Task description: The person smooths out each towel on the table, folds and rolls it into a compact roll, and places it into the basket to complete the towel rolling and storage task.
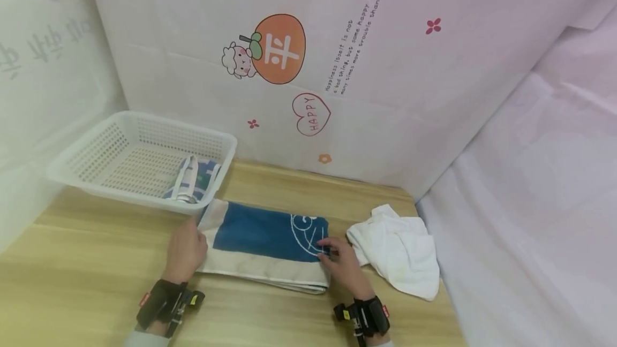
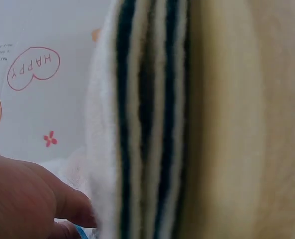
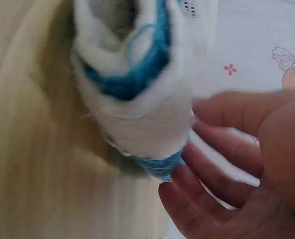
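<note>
A folded towel [image 1: 270,237], blue with a cream border and a white line drawing, lies flat on the wooden table. At its left end, my left hand [image 1: 185,248] pinches the edge, fingertips mostly hidden in the head view. The left wrist view shows the towel's stacked layers [image 2: 150,119] close up beside the thumb and a finger. My right hand [image 1: 344,264] touches the top of the right end with its thumb and fingers spread apart. Seen from the right wrist, the fingers lie loosely bent along the towel's rolled end [image 3: 142,119].
A white plastic basket [image 1: 140,202] stands at the back left, holding a folded blue, white and green cloth [image 1: 195,178]. To the right lies a crumpled white towel [image 1: 400,250]. Printed sheets [image 1: 385,122] hang behind the table and along its sides.
</note>
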Motion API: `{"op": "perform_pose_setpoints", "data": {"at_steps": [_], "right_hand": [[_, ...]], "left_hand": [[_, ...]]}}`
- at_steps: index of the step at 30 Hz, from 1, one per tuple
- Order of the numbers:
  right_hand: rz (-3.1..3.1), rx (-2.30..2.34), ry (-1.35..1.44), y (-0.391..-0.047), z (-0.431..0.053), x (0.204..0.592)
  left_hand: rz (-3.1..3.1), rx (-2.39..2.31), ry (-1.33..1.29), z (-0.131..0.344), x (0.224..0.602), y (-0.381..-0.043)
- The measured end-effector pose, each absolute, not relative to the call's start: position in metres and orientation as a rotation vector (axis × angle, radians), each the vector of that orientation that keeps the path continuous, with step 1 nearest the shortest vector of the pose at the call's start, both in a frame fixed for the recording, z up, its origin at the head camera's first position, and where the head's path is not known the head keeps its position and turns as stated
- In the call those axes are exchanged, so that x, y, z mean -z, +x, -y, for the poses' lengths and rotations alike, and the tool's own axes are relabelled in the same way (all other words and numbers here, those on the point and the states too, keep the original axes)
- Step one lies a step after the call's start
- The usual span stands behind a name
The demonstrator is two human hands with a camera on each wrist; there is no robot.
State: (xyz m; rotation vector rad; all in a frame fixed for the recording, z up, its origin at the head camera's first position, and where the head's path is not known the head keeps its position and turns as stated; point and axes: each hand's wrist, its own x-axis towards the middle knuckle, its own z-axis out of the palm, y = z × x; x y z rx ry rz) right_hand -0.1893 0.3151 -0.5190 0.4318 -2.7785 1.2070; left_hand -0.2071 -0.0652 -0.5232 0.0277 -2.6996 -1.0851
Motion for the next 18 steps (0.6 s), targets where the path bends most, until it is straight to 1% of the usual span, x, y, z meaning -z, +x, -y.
{"op": "perform_pose_setpoints", "data": {"at_steps": [3, 6, 11, 15, 18], "right_hand": [[2.759, -1.256, 0.272, -0.190, -0.314, 0.526], [2.771, -1.241, 0.173, -0.192, -0.312, 0.531], [2.783, -1.236, 0.153, -0.195, -0.309, 0.527], [2.699, -1.255, 0.175, -0.195, -0.310, 0.516], [2.722, -1.212, 0.198, -0.193, -0.312, 0.516]], "left_hand": [[2.710, 1.088, 0.016, 0.067, 0.531, -0.210], [2.730, 1.126, 0.025, 0.069, 0.534, -0.211], [2.738, 1.142, 0.047, 0.070, 0.537, -0.212], [2.719, 1.069, 0.004, 0.067, 0.540, -0.214], [2.725, 1.003, -0.013, 0.066, 0.538, -0.212]]}}
